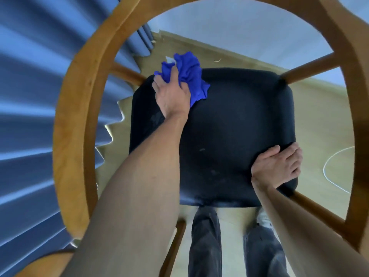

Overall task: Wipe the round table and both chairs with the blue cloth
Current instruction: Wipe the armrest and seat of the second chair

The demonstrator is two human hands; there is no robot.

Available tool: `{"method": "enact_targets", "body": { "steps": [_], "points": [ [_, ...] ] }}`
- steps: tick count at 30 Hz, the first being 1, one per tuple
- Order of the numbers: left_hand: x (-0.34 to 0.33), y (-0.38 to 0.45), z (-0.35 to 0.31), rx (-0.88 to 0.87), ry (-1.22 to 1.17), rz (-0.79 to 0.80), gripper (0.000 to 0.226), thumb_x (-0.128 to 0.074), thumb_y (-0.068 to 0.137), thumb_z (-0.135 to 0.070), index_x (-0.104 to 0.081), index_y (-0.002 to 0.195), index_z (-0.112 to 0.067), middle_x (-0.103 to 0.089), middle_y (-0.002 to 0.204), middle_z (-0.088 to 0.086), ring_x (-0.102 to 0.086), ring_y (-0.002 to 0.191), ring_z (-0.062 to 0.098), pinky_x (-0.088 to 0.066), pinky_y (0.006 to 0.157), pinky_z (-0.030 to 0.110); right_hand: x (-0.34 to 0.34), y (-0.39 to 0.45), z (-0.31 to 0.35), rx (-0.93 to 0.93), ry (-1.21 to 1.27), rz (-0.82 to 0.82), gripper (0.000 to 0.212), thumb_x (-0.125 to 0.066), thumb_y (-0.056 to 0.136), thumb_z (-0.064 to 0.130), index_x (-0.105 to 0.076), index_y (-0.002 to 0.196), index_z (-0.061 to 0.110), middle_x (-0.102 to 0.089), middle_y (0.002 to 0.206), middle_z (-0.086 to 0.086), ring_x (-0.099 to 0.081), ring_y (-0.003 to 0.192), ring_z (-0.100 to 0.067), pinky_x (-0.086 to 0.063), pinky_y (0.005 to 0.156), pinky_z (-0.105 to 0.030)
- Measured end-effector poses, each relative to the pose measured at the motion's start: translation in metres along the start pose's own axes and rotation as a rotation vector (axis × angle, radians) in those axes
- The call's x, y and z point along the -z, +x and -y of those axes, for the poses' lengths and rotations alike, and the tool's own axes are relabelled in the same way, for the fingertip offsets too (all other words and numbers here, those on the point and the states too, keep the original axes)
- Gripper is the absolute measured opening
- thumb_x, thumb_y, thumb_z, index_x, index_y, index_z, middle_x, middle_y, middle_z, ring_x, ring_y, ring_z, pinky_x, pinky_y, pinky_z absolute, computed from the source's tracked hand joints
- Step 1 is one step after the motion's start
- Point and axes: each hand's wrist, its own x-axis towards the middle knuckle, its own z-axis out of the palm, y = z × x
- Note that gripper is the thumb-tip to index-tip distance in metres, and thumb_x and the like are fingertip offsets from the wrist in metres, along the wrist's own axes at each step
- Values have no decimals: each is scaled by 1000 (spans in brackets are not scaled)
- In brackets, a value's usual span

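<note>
Head view, looking straight down through the curved wooden frame (71, 120) of a chair onto its seat (229, 126). The seat is a dark, rounded-square cushion with a matte, faintly dusty surface bearing a few pale marks; its near-left part is hidden behind the left forearm. The frame is smooth, honey-coloured wood bent into a hoop that rings the seat, joined to it by straight wooden struts (309, 69) at the corners; the top and right of the hoop are cut off by the picture's edge. The left hand (172, 94) grips the cloth (189, 74), a crumpled, soft, vivid blue fabric, and presses it on the far-left corner of the seat; part of the cloth bunches up beyond the fingers and overhangs the seat's edge, and the fingertips are buried in its folds. The right hand (276, 166) clasps the near-right corner of the seat, thumb lying on top and fingers curled over the side edge, their tips out of sight beneath. At left hangs a pleated blue curtain (30, 96), its folds stretched by the wide lens. Below the seat, pale wood flooring (319, 120) carries a thin white cord (327, 166). Two legs in dark trousers (205, 242) show at the bottom, one light shoe (264, 218) partly hidden by the right forearm.
</note>
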Motion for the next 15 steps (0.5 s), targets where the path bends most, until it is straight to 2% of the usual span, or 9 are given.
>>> {"method": "enact_targets", "body": {
  "steps": [5, 8, 11, 15],
  "points": [
    [20, -56, 53, 190, 133, -17, 51, -48, 93, -29, -44, 144, -30, -42, 134, 19, -43, 117, 34, -38, 68, 34, 5, 0, -2, 41, -7, 21, 59, -23, 103, 38, -27, 152, 5, -32, 155, -17, -31, 142, -32, -23, 111, -45],
    [24, -113, 68, 281, 165, 27, 48, -47, 93, -27, -45, 142, -28, -44, 129, 21, -45, 111, 35, -39, 61, 34, 9, 2, -8, 63, -12, 71, 61, -22, 103, 39, -21, 154, 5, -26, 159, -17, -25, 146, -33, -21, 114, -45],
    [22, -166, 66, 379, 117, 23, 46, -46, 93, -26, -46, 139, -25, -45, 125, 22, -45, 107, 35, -42, 61, 37, 18, -2, -21, 134, -1, 146, 62, -26, 103, 37, -17, 156, 6, -20, 161, -18, -20, 149, -34, -20, 117, -46],
    [15, -230, 51, 453, 49, 38, 46, -46, 94, -27, -45, 139, -24, -43, 125, 20, -43, 107, 35, -40, 64, 37, 29, -15, -51, 341, 8, 212, 61, -33, 101, 30, -17, 156, 8, -15, 162, -21, -16, 150, -36, -20, 117, -47]
  ]
}}
